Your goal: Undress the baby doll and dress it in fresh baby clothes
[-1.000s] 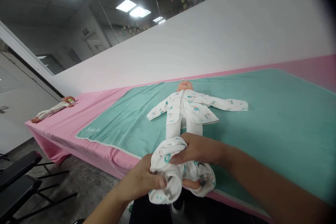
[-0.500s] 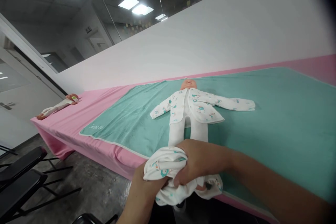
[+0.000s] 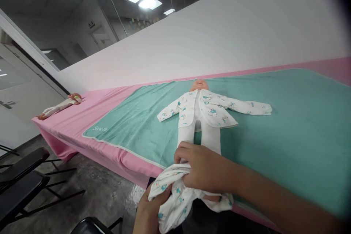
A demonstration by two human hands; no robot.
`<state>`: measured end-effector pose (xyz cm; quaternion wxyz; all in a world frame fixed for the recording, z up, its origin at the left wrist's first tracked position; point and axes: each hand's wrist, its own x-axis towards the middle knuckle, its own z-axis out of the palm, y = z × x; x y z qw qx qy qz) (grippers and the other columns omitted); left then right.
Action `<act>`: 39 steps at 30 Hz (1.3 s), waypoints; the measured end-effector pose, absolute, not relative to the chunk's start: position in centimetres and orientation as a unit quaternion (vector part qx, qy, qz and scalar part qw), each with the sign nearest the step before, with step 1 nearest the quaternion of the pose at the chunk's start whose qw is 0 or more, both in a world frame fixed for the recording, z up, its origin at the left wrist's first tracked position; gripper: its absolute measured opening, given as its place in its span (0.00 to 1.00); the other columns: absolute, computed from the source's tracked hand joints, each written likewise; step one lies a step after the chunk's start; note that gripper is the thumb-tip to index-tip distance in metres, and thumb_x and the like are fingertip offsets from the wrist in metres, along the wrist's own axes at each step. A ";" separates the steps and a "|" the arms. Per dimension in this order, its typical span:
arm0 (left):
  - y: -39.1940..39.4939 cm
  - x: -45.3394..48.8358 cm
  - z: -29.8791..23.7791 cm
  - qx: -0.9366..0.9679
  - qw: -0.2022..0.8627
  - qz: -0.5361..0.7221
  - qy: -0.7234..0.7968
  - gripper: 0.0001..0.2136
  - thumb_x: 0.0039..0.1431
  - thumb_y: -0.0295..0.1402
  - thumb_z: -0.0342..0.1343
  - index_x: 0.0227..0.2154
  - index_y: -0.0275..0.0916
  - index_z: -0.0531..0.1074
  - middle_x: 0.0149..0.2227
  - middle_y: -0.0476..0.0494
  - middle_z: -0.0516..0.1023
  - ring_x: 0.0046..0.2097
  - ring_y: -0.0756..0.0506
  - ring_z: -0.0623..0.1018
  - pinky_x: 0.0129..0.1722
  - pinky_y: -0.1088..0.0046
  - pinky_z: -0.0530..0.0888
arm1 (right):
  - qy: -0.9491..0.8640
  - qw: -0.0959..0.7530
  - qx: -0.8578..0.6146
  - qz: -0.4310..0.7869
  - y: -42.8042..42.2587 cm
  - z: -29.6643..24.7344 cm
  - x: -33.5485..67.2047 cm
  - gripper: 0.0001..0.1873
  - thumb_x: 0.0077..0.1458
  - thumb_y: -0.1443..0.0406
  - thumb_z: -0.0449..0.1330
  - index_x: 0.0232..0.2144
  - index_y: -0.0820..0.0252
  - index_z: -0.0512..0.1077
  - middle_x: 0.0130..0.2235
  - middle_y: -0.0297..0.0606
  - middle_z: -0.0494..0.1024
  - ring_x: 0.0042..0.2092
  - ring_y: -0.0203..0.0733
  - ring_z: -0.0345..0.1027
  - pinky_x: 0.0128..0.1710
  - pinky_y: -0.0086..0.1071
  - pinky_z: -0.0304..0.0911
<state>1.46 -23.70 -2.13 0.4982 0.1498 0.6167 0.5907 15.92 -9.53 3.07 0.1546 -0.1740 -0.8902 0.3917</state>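
Note:
A baby doll (image 3: 199, 85) lies on its back, dressed in a white printed jacket (image 3: 212, 108) over a white undergarment with legs (image 3: 210, 137). At the table's front edge are bunched white printed baby pants (image 3: 179, 193). My left hand (image 3: 150, 204) is closed on the gathered cloth, thumb on top. My right hand (image 3: 204, 166) lies across the doll's lower legs, its fingers curled at the upper edge of the pants and gripping the cloth. Part of the pants encircles the doll's foot (image 3: 212, 197) on the right. The other foot is hidden by cloth and hand.
A teal blanket (image 3: 274, 146) covers much of the pink-draped table (image 3: 109, 98). A second doll (image 3: 59, 108) lies at the table's far left end. Black chairs (image 3: 24, 193) stand on the floor at left. A white wall (image 3: 219, 44) with a mirror or window rises behind.
My left hand has moved down, stretching the bunched pants lower. My right hand's fingers have shifted from the cloth roll toward the doll's left-hand shin. The view has tilted slightly.

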 end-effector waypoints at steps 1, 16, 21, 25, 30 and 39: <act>-23.5 1.3 -2.5 0.149 0.505 0.593 0.609 0.15 0.42 0.35 0.65 0.36 0.38 0.78 0.34 0.40 0.80 0.45 0.35 0.76 0.45 0.61 0.72 | -0.889 0.150 -0.171 0.399 -9.5 3.2 15.9 0.11 0.37 0.69 0.56 0.29 0.58 0.66 0.36 0.30 0.70 0.32 0.33 0.61 0.30 0.27 0.52; -24.5 1.1 -6.0 0.102 0.565 0.622 0.533 0.12 0.44 0.37 0.65 0.30 0.34 0.77 0.25 0.40 0.77 0.38 0.39 0.77 0.43 0.64 0.70 | -0.903 0.093 -0.158 0.387 -9.4 4.3 16.1 0.12 0.40 0.68 0.56 0.32 0.57 0.68 0.37 0.32 0.72 0.35 0.37 0.64 0.35 0.29 0.54; -24.2 0.4 -8.6 0.068 0.601 0.605 0.518 0.18 0.44 0.41 0.64 0.36 0.34 0.77 0.31 0.37 0.78 0.42 0.37 0.76 0.44 0.62 0.69 | -0.897 0.076 -0.151 0.407 -9.2 4.4 16.1 0.14 0.39 0.70 0.55 0.33 0.56 0.68 0.38 0.31 0.73 0.36 0.38 0.64 0.36 0.29 0.55; -23.3 -1.3 -10.1 0.096 0.654 0.569 0.489 0.15 0.36 0.34 0.69 0.29 0.32 0.77 0.28 0.38 0.77 0.42 0.37 0.75 0.45 0.64 0.68 | -0.893 0.076 -0.147 0.418 -9.1 4.5 16.4 0.16 0.40 0.70 0.55 0.36 0.55 0.69 0.39 0.32 0.73 0.38 0.39 0.65 0.36 0.30 0.57; -23.4 -0.5 -8.6 0.099 0.663 0.605 0.431 0.14 0.44 0.36 0.64 0.35 0.34 0.76 0.26 0.43 0.76 0.37 0.40 0.76 0.43 0.64 0.69 | -0.867 0.056 -0.132 0.477 -8.6 5.1 16.9 0.20 0.43 0.70 0.56 0.42 0.53 0.70 0.43 0.33 0.73 0.42 0.41 0.66 0.40 0.32 0.59; -21.7 3.6 -3.7 0.128 0.676 0.646 0.331 0.21 0.52 0.41 0.57 0.47 0.37 0.71 0.35 0.40 0.77 0.40 0.40 0.76 0.43 0.64 0.71 | -0.811 0.077 -0.102 0.570 -7.4 5.1 17.6 0.23 0.46 0.71 0.58 0.47 0.52 0.67 0.49 0.34 0.71 0.49 0.43 0.65 0.47 0.35 0.61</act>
